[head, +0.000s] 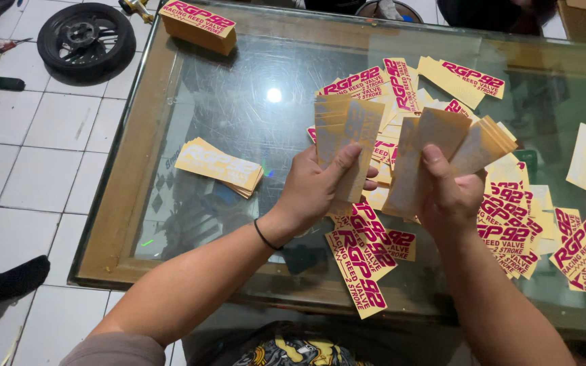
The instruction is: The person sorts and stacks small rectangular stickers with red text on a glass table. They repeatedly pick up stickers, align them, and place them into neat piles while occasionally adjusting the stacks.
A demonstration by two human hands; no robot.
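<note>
Left hand (313, 193) clamped on a stack of yellow stickers (344, 135). Right hand (449, 196) gripping a fanned sticker bundle (456, 142), above loose stickers (510, 224) on the glass table (239, 88).

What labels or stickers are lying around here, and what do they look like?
Fanned stickers, right hand: tan backs.
Sticker bundle, left hand: tan rectangles.
Loose stickers, glass table: yellow strips, magenta print.
Small stack, table's left: pale yellow.
Thick stack, far corner: yellow and magenta.
</note>
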